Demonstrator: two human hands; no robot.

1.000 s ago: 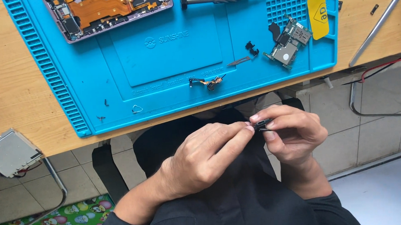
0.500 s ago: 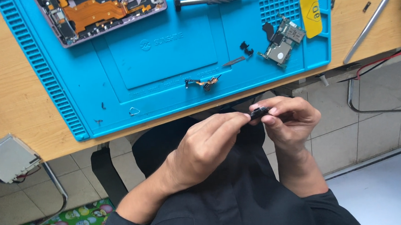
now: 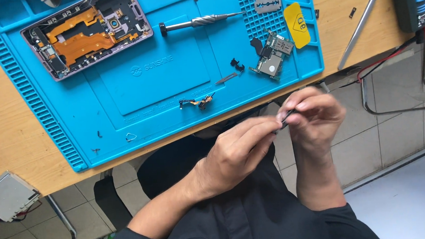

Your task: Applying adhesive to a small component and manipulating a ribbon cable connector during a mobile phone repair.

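Blue mat (image 3: 171,82) lay upper left on the surface; lower centre, left hand (image 3: 236,152) and right hand (image 3: 313,118) fingers pinched one small dark part (image 3: 282,123).

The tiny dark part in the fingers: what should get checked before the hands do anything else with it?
1. Tiny part pinched by both hands: ok, the left hand and right hand meet on it.
2. Part over the mat: not ok, it is held off the table edge, above the lap.
3. What kind of part it is: cannot tell, too small and blurred.
4. Open phone lying flat on the mat: ok.
5. Circuit board on the mat: ok, near the mat's front corner.
6. Screwdriver out of the hands' way: ok, it lies farther back on the mat.
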